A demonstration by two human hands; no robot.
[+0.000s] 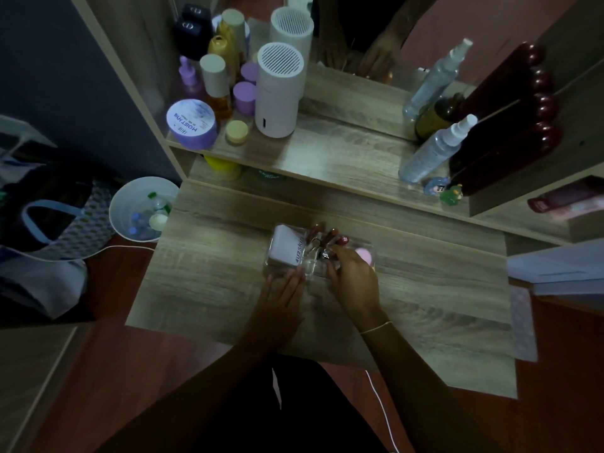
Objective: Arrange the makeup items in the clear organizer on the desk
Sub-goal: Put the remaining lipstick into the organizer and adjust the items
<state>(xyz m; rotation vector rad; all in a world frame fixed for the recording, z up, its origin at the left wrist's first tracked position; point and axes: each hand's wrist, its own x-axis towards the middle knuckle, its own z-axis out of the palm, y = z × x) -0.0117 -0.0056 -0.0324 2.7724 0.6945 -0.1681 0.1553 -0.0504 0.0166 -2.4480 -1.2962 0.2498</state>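
A small clear plastic organizer [318, 256] sits near the middle of the pale wood-grain bench [209, 279]. Its compartment at 9 o'clock holds a white box with dark lettering [287, 245]; the middle compartments hold several dark red lipstick tubes [330, 238], tilted toward 1 o'clock; a pink round sponge [364, 255] lies at the 3 o'clock end.

The left hand [282, 289] lies flat at the organizer's 7 o'clock corner, its fingers [295, 276] spread and resting against the clear wall, gripping nothing. The right hand [354, 277] reaches in from 5 o'clock; its fingers [333, 253] are curled among the lipstick tubes, but whether they pinch one cannot be told in the dim, blurred view.

A white cylindrical device with a slotted top [277, 89] stands on the shelf at 12 o'clock.
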